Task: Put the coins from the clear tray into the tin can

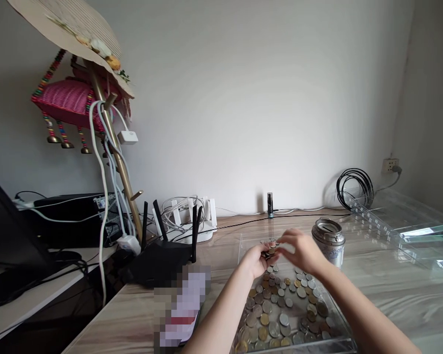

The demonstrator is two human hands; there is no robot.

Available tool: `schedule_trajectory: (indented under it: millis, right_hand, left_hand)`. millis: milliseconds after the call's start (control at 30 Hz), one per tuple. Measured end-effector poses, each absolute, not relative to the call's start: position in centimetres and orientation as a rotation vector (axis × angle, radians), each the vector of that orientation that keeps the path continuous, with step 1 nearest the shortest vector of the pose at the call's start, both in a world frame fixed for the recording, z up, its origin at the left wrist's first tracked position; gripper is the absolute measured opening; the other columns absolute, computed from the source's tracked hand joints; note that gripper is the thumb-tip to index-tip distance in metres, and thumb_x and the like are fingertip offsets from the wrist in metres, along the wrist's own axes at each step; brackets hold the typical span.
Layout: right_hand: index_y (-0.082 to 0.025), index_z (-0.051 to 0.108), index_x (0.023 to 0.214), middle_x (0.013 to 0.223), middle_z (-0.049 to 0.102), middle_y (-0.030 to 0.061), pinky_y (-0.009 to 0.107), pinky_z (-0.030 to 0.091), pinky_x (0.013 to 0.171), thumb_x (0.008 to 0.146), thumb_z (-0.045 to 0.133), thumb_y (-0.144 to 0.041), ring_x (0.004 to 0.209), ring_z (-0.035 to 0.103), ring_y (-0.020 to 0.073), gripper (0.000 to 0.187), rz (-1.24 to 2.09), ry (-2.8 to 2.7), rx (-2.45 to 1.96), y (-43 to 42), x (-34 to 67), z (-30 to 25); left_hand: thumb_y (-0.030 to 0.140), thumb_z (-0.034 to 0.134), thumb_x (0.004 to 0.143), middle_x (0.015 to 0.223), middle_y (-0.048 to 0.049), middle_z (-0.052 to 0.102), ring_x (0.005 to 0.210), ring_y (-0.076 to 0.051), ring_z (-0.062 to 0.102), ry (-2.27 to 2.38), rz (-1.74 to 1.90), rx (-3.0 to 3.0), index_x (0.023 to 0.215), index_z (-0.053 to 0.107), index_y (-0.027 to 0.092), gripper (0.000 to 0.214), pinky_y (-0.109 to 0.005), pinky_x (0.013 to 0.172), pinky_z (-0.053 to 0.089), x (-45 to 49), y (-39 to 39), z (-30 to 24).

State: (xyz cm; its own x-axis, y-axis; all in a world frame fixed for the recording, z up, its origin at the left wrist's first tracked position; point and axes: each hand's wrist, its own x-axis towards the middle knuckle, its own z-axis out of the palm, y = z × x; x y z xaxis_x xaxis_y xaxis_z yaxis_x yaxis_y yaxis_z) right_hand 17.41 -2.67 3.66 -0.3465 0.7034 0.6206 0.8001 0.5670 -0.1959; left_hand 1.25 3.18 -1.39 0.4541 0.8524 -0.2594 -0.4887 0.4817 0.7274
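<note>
My left hand (257, 259) is cupped palm up with several coins (270, 251) in it, above the far part of a clear plastic tray (299, 348). Just to its right, the bent fingers of my right hand (300, 249) reach over to those coins; whether a coin is between its fingertips is too small to make out. Many loose silver and gold coins (267, 307) lie spread over the tray's bottom below my wrists. A silver milk-can-shaped tin (328, 240) with a slot in its lid stands right behind my right hand.
On the left are a black router (162, 260), a white router (197, 226) and a pixelated item (184, 309). A small dark bottle (269, 204) stands by the wall. Clear plastic panels (409, 231) and a coiled black cable (354, 188) lie at right.
</note>
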Motion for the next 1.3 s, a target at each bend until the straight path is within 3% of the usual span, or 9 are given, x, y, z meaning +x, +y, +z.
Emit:
schedule_trajectory:
  millis: [167,267,367,500,700,800,933,1100,1300]
  right_hand:
    - [-0.021,0.062,0.075,0.080,0.058,0.0022,0.021,0.037,0.066,0.075,0.046,-0.020,0.077,0.051,0.0122,0.016,-0.170,-2.409,-1.098,-2.3,13.6,1.3]
    - [-0.021,0.061,0.077,0.076,0.059,0.0015,0.021,0.037,0.061,0.077,0.044,-0.021,0.072,0.051,0.0116,0.017,-0.237,-2.295,-1.115,-2.3,14.6,2.2]
    - [-0.021,0.061,0.081,0.080,0.060,0.0036,0.022,0.037,0.060,0.080,0.041,-0.027,0.072,0.051,0.0125,0.021,-0.368,-1.934,-1.212,-2.5,18.0,4.5]
    - [-0.024,0.064,0.074,0.076,0.062,0.0032,0.024,0.035,0.054,0.071,0.047,-0.037,0.073,0.052,0.0168,0.021,-0.474,-1.449,-1.636,-2.1,24.5,6.7]
    - [-0.024,0.066,0.067,0.063,0.062,0.0026,0.024,0.032,0.048,0.062,0.052,-0.040,0.057,0.053,0.0152,0.021,-0.156,-1.523,-1.920,-0.7,28.9,5.6]
    - [-0.022,0.066,0.069,0.065,0.063,0.0041,0.027,0.035,0.055,0.064,0.052,-0.038,0.064,0.054,0.0185,0.022,-0.295,-1.540,-1.863,-1.0,27.7,5.6]
    - [-0.018,0.063,0.084,0.083,0.063,0.0078,0.029,0.038,0.067,0.076,0.040,-0.033,0.076,0.053,0.0182,0.029,-0.454,-1.528,-1.554,-2.2,23.6,5.9]
    - [-0.022,0.061,0.087,0.079,0.061,0.0026,0.022,0.037,0.056,0.074,0.045,-0.032,0.068,0.053,0.0136,0.022,-0.043,-2.106,-1.384,-2.3,17.2,3.3]
    - [-0.023,0.061,0.075,0.074,0.061,-0.0004,0.021,0.034,0.056,0.072,0.049,-0.026,0.067,0.053,0.0123,0.013,-0.042,-2.030,-1.485,-1.8,16.3,2.6]
  left_hand:
    - [0.003,0.045,0.069,0.049,0.0009,0.051,0.037,-0.007,0.048,0.666,0.925,0.637,0.069,0.050,0.010,0.009,-0.017,0.036,0.040,1.6,3.5,-1.8]
    - [0.001,0.044,0.068,0.053,-0.0017,0.054,0.044,-0.009,0.053,0.635,0.900,0.615,0.070,0.050,0.009,0.010,-0.019,0.046,0.046,1.5,3.3,-1.6]
    - [0.000,0.042,0.068,0.070,-0.0119,0.061,0.067,-0.017,0.062,0.645,0.853,0.599,0.080,0.052,0.005,0.016,-0.027,0.065,0.050,1.3,2.9,-1.1]
    - [-0.004,0.038,0.066,0.082,-0.0182,0.062,0.083,-0.023,0.061,0.694,0.871,0.667,0.086,0.052,0.001,0.025,-0.030,0.075,0.049,1.3,2.2,-0.4]
    - [-0.004,0.042,0.068,0.087,-0.0176,0.062,0.084,-0.021,0.060,0.756,0.876,0.797,0.090,0.053,0.003,0.025,-0.025,0.072,0.050,1.5,2.0,-0.1]
    - [-0.003,0.044,0.069,0.091,-0.0172,0.061,0.085,-0.021,0.060,0.748,0.867,0.830,0.091,0.053,0.004,0.025,-0.022,0.068,0.050,1.4,2.1,-0.3]
    - [-0.002,0.044,0.070,0.092,-0.0173,0.061,0.085,-0.021,0.060,0.723,0.866,0.824,0.093,0.053,0.005,0.025,-0.023,0.067,0.050,1.3,2.3,-0.5]
    - [-0.002,0.043,0.071,0.084,-0.0121,0.063,0.074,-0.016,0.062,0.665,0.869,0.807,0.095,0.053,0.007,0.028,-0.025,0.068,0.050,1.5,2.5,-0.8]
    - [0.001,0.047,0.070,0.079,-0.0105,0.062,0.072,-0.016,0.062,0.654,0.833,0.757,0.086,0.055,0.006,0.019,-0.028,0.075,0.050,1.5,2.3,-0.6]
